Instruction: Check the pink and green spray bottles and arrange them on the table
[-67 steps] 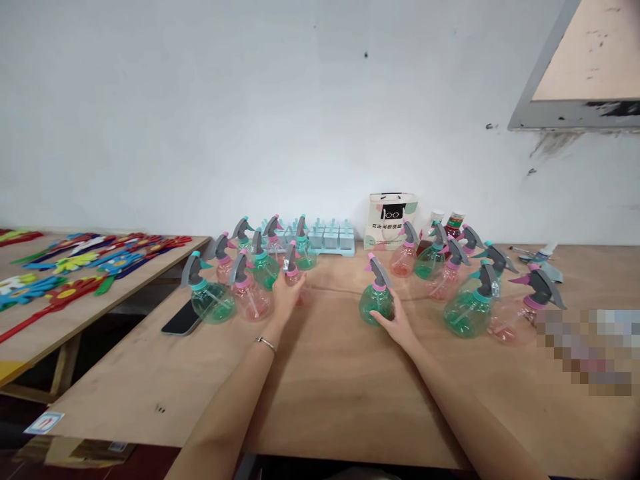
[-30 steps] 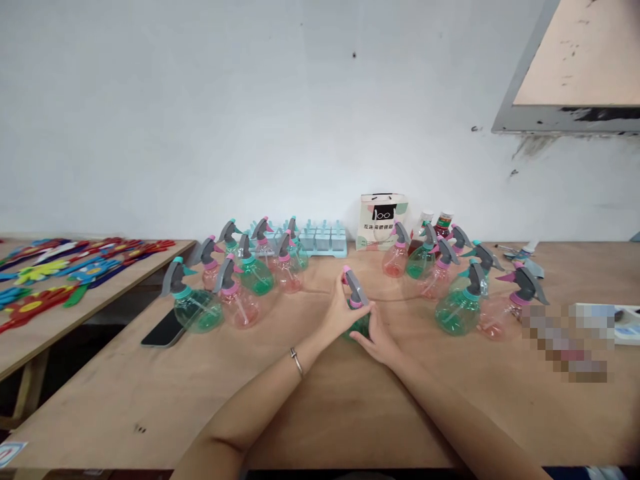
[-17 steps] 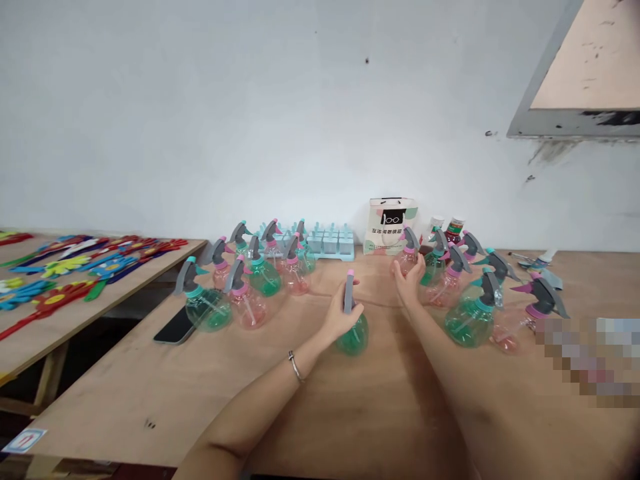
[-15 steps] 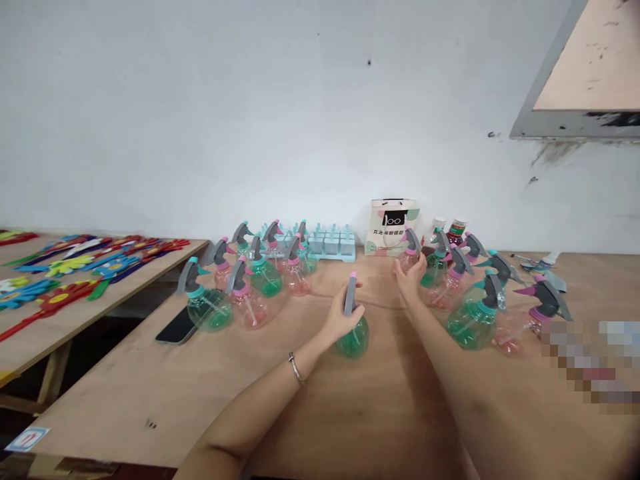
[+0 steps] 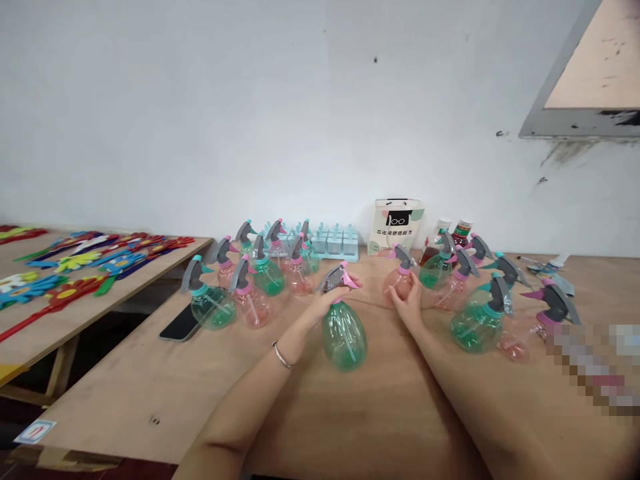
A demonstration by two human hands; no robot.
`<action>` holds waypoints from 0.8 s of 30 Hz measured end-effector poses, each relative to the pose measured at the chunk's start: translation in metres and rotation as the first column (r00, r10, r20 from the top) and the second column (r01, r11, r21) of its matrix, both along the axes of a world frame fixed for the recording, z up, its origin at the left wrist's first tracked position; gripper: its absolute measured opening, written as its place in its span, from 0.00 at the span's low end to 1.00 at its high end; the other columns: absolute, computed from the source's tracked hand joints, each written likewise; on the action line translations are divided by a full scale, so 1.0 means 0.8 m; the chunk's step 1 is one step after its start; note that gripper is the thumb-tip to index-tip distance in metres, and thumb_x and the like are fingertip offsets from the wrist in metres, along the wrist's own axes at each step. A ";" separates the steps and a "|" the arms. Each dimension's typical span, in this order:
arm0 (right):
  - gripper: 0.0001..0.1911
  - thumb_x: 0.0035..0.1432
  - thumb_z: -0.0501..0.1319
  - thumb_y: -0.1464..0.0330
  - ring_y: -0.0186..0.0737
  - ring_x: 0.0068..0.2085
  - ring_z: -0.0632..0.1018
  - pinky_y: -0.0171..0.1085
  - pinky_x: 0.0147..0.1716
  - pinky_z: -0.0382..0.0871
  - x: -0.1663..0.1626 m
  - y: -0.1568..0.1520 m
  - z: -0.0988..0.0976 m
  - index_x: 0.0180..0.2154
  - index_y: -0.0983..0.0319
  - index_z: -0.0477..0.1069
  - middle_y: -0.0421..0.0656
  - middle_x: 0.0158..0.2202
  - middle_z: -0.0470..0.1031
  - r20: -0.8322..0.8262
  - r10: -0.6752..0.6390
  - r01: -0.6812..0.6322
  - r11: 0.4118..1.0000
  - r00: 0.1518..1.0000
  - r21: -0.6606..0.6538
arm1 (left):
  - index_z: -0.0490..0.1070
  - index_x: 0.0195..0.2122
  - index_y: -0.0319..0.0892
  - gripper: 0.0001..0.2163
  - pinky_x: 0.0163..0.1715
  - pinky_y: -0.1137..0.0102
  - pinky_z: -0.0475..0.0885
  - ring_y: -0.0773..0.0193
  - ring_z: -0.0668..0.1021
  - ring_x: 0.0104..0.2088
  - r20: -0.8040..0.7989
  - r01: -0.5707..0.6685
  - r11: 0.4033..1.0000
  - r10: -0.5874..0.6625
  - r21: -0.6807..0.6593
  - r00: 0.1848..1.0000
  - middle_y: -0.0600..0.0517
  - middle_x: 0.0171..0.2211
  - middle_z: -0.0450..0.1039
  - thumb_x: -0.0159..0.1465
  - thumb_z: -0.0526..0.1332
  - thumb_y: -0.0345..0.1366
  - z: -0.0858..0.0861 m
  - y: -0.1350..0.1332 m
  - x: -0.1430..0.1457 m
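Observation:
My left hand [image 5: 333, 303] is closed round the grey and pink head of a green spray bottle [image 5: 345, 340], tilted in front of me at mid-table. My right hand [image 5: 409, 299] grips the body of a pink spray bottle [image 5: 397, 280], which is upright with its nozzle to the left. To the left stands a group of pink and green spray bottles, among them a green spray bottle [image 5: 213, 308] and a pink spray bottle [image 5: 253, 307]. More stand to the right, such as a green spray bottle [image 5: 475, 327]. Where the left fingers wrap the head, they are partly hidden.
A black phone [image 5: 177, 323] lies beside the left group. Behind are a light-blue ice-pop mould [image 5: 343, 243], a paper bag [image 5: 395, 230] and dark red bottles [image 5: 463, 233] against the wall. Colourful felt hand shapes [image 5: 75, 263] cover the other table at left.
The green bottle in my left hand has turned and tilted, so its body shows more. My right hand has brought the pink bottle slightly nearer and left. The view has shifted a little.

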State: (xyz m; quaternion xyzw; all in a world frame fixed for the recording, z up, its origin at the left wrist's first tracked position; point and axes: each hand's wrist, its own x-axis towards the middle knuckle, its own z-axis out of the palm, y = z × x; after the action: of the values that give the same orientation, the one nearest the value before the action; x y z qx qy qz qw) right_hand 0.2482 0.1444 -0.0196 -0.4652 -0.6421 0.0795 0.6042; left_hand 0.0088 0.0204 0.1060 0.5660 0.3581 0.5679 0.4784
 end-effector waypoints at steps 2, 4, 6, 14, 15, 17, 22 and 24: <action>0.42 0.56 0.65 0.54 0.54 0.61 0.68 0.55 0.62 0.62 0.001 -0.035 -0.007 0.64 0.64 0.53 0.56 0.61 0.62 0.001 0.092 -0.092 0.996 0.996 -0.015 | 0.77 0.38 0.40 0.14 0.58 0.56 0.67 0.50 0.79 0.49 0.113 0.073 0.997 -0.069 -0.035 0.991 0.45 0.39 0.80 0.52 0.65 0.40 0.004 0.004 -0.009; 0.41 0.56 0.65 0.55 0.53 0.61 0.68 0.55 0.62 0.62 0.002 -0.063 -0.010 0.65 0.62 0.52 0.55 0.61 0.62 0.015 0.150 -0.149 0.988 0.989 -0.035 | 0.77 0.38 0.38 0.16 0.58 0.54 0.67 0.48 0.79 0.49 0.202 0.142 0.988 -0.126 -0.067 0.971 0.44 0.39 0.80 0.51 0.65 0.41 0.004 0.008 -0.015; 0.40 0.57 0.65 0.55 0.53 0.61 0.69 0.57 0.63 0.61 0.002 -0.079 -0.011 0.64 0.61 0.53 0.54 0.60 0.63 0.031 0.170 -0.168 0.985 0.985 -0.041 | 0.77 0.36 0.39 0.15 0.57 0.55 0.68 0.49 0.80 0.47 0.234 0.170 0.982 -0.147 -0.078 0.961 0.44 0.38 0.80 0.51 0.65 0.41 0.004 0.010 -0.016; 0.40 0.57 0.64 0.54 0.54 0.61 0.69 0.59 0.63 0.61 0.004 -0.083 -0.010 0.64 0.61 0.52 0.55 0.60 0.63 0.028 0.176 -0.174 0.983 0.984 -0.058 | 0.71 0.20 0.41 0.16 0.38 0.68 0.73 0.65 0.76 0.27 0.138 -0.012 0.996 0.024 -0.093 0.990 0.51 0.22 0.72 0.58 0.63 0.46 0.012 -0.002 -0.007; 0.40 0.57 0.64 0.54 0.55 0.61 0.68 0.59 0.63 0.61 0.004 -0.083 -0.010 0.64 0.61 0.52 0.55 0.60 0.63 0.028 0.179 -0.177 0.983 0.984 -0.058 | 0.73 0.20 0.40 0.16 0.40 0.67 0.73 0.64 0.77 0.29 0.133 0.018 0.996 -0.007 -0.085 0.991 0.51 0.23 0.73 0.58 0.63 0.46 0.012 -0.002 -0.008; 0.41 0.57 0.64 0.54 0.55 0.62 0.68 0.59 0.64 0.60 0.004 -0.083 -0.010 0.64 0.61 0.52 0.55 0.61 0.62 0.027 0.181 -0.179 0.982 0.983 -0.061 | 0.75 0.24 0.40 0.13 0.44 0.66 0.73 0.62 0.78 0.33 0.133 0.084 0.993 -0.073 -0.081 0.988 0.49 0.27 0.76 0.58 0.64 0.45 0.012 -0.001 -0.010; 0.41 0.57 0.65 0.54 0.55 0.62 0.68 0.59 0.63 0.60 0.004 -0.085 -0.009 0.64 0.61 0.52 0.55 0.61 0.62 0.012 0.193 -0.191 0.979 0.981 -0.072 | 0.73 0.21 0.41 0.14 0.41 0.67 0.73 0.63 0.77 0.30 0.169 0.010 0.995 0.008 -0.102 0.986 0.50 0.25 0.74 0.56 0.65 0.46 0.008 0.001 -0.012; 0.41 0.56 0.65 0.54 0.55 0.62 0.68 0.59 0.64 0.60 0.004 -0.085 -0.008 0.64 0.61 0.52 0.55 0.61 0.62 0.007 0.193 -0.192 0.978 0.981 -0.076 | 0.71 0.19 0.41 0.17 0.39 0.68 0.73 0.65 0.75 0.27 0.148 -0.036 0.993 0.052 -0.109 0.988 0.51 0.22 0.72 0.57 0.64 0.48 0.008 0.002 -0.012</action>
State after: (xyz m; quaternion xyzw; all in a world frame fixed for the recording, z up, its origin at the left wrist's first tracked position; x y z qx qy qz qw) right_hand 0.2511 0.0761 -0.0263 -0.4237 -0.6850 0.1582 0.5712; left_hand -0.0005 0.0218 0.1125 0.4871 0.3629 0.5998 0.5209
